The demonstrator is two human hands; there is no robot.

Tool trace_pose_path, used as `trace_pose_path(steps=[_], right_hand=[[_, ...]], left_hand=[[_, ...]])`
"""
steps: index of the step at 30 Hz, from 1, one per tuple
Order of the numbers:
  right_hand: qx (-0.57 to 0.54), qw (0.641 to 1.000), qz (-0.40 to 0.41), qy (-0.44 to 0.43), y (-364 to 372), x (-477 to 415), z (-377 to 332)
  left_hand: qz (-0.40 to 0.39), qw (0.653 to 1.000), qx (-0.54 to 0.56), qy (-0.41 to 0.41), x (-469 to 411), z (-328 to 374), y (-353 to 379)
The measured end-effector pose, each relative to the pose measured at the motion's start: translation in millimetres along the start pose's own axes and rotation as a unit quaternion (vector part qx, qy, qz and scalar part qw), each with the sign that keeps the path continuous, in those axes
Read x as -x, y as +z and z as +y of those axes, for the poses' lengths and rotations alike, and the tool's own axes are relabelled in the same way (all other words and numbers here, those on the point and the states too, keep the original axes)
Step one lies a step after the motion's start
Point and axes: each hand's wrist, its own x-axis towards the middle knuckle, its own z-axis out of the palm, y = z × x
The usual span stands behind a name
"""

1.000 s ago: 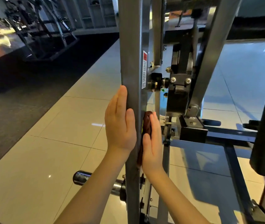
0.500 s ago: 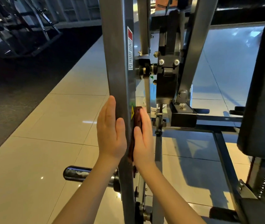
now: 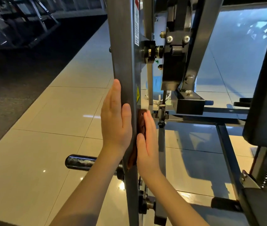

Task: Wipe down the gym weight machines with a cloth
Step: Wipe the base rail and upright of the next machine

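Observation:
A grey steel upright (image 3: 123, 51) of the weight machine runs top to bottom through the middle of the view. My left hand (image 3: 115, 118) lies flat against its left face, fingers straight and pointing up. My right hand (image 3: 147, 141) presses a dark brown cloth (image 3: 141, 123) flat against the upright's right face, just below a yellow warning sticker (image 3: 137, 95). Most of the cloth is hidden between my palm and the steel; a strip hangs out below at the wrist.
Black pivot brackets and bolts (image 3: 175, 46) sit right of the upright. A black padded backrest (image 3: 266, 88) fills the right edge. A chrome weight peg (image 3: 80, 161) sticks out low on the left. Glossy floor tiles (image 3: 51, 128) lie left, dark mat (image 3: 15, 66) beyond.
Both hands have slid a little down the upright together, the right one dragging the cloth below the yellow sticker. The view has shifted left and closer to the machine.

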Motion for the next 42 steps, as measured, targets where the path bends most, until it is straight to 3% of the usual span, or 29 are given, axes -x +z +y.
trace_pose_path(steps=[6, 13, 17, 24, 29, 38, 42], right_hand=[[0.032, 0.997, -0.013, 0.07, -4.8, 12.5, 21.1], [0.049, 0.999, -0.009, -0.001, -9.2, 30.7, 46.1], [0.025, 0.999, 0.018, 0.044, -4.3, 11.8, 37.8], [0.061, 0.997, 0.018, -0.039, -9.6, 67.3, 56.7], [-0.046, 0.982, 0.142, 0.114, -8.7, 75.2, 70.2], [-0.096, 0.961, 0.1, 0.238, 6.8, 64.5, 95.3], [-0.083, 0.97, 0.085, 0.21, 11.7, 104.0, 75.1]], left_hand=[[-0.035, 0.998, -0.034, -0.029, 69.7, -28.5, 11.9], [0.028, 0.998, -0.025, 0.055, 71.0, -41.9, 23.0], [0.041, 0.998, -0.026, 0.037, 70.5, -41.3, 23.8], [0.012, 0.999, -0.037, 0.022, 97.5, -47.3, 23.5], [-0.02, 0.999, -0.036, 0.017, 123.5, -64.1, 24.5], [0.011, 0.998, 0.004, 0.064, 125.4, -72.0, 31.3], [0.017, 0.998, 0.018, 0.054, 126.9, -73.1, 34.0]])
